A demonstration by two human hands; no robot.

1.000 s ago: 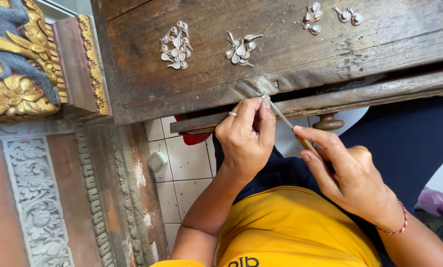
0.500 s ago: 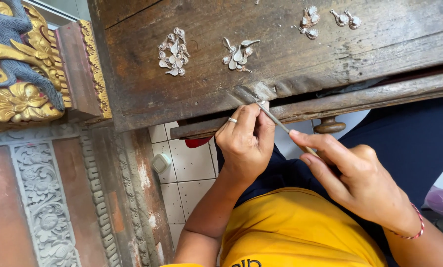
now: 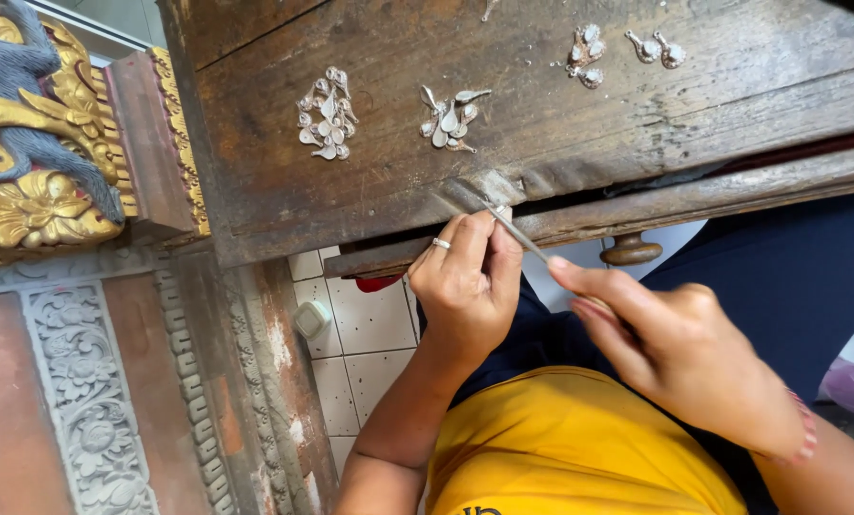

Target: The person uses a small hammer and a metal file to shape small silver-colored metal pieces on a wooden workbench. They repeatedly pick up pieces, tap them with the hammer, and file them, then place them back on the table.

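My left hand (image 3: pixel 467 281), a ring on one finger, is closed at the front edge of a worn wooden workbench (image 3: pixel 541 143), pinching something small that my fingers hide. My right hand (image 3: pixel 679 353) grips a thin metal file (image 3: pixel 513 229) whose tip lies across the left fingertips at the bench edge. Small piles of silver leaf-shaped pieces lie on the bench: one (image 3: pixel 326 113) at the left, one (image 3: pixel 449 117) in the middle, another (image 3: pixel 584 52) farther right.
A carved gold and blue ornament (image 3: pixel 26 162) and a carved stone panel (image 3: pixel 83 401) stand at the left. Below the bench are a wooden drawer knob (image 3: pixel 629 250), white floor tiles (image 3: pixel 355 353) and a small white container (image 3: pixel 310 319).
My right hand has shifted slightly with the file along the left fingertips. The view has drifted a little; the silver piles have not moved.
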